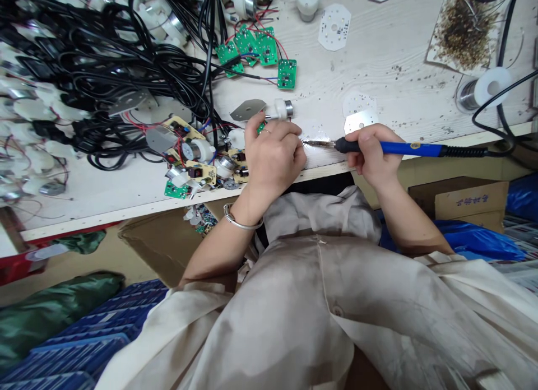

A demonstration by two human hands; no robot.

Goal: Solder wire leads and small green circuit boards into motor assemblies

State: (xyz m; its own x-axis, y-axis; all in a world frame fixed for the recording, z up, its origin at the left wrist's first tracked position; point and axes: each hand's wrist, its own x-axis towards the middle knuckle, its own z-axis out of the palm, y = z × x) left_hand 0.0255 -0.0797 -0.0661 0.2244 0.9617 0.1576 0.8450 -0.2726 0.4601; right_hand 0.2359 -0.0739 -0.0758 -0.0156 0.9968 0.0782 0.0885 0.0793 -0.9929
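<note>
A blue soldering iron (414, 149) lies in the grip of my right hand (376, 154), its metal tip pointing left. That tip reaches the fingertips of my left hand (276, 152), low over the table near the front edge. The left fingers are curled and pressed together; a bit of green circuit board shows by the index finger, and what they pinch is mostly hidden. Just beyond them lie a small motor with a white housing (281, 108) and a grey metal plate (247, 109). White octagonal LED boards (360, 121) lie behind the iron.
Black cables (168, 70) and white motor units pile up at the left. Several green circuit boards (287, 74) lie at the back. A solder spool (483, 90) and a residue-covered pad (464, 31) are at the right, near the iron's cord (506, 135).
</note>
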